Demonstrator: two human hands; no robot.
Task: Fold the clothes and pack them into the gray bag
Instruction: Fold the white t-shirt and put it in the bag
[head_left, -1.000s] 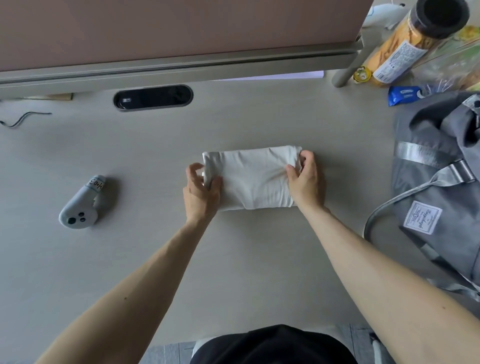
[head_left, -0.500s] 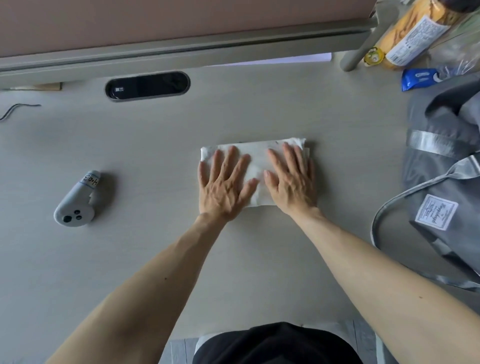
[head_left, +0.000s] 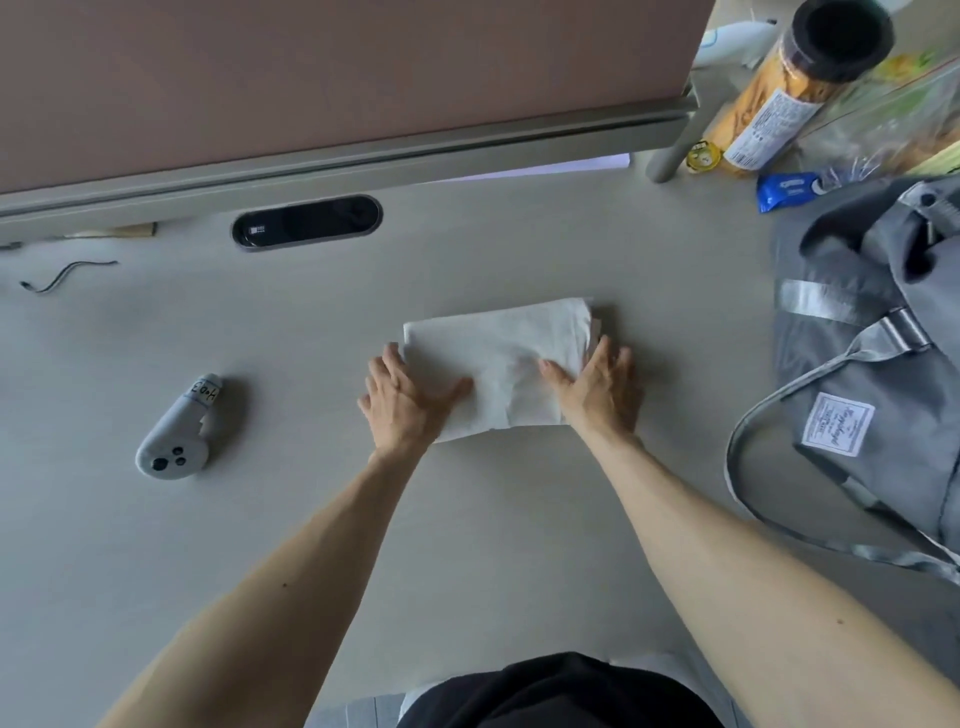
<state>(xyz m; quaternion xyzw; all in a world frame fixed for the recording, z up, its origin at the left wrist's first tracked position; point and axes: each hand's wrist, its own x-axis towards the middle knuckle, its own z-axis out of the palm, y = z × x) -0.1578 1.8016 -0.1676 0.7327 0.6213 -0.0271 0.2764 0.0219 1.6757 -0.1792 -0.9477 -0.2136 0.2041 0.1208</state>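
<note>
1. The folded white cloth garment (head_left: 498, 364) lies centrally on the pale flat tabletop (head_left: 260, 571), with the left hand (head_left: 402, 402) flat at its left end and the right hand (head_left: 597, 389) flat at its right end.
2. The gray fabric bag (head_left: 872, 364) sits well to the right.
3. The gray plastic controller (head_left: 179, 431) lies well to the left.
4. Behind the bag are a small blue wrapped packet (head_left: 787, 189) and, apparently upright, a tall yellow canister (head_left: 779, 98).

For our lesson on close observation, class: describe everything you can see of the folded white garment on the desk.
The white garment looks like thin, soft fabric folded into a compact rectangle, lightly creased on top, with layered edges showing at its right end. It lies flat on the pale desk, long side running left to right, apart from the gray bag. The left hand rests flat at its left end and the right hand at its right end, each with its thumb on the cloth.
</note>
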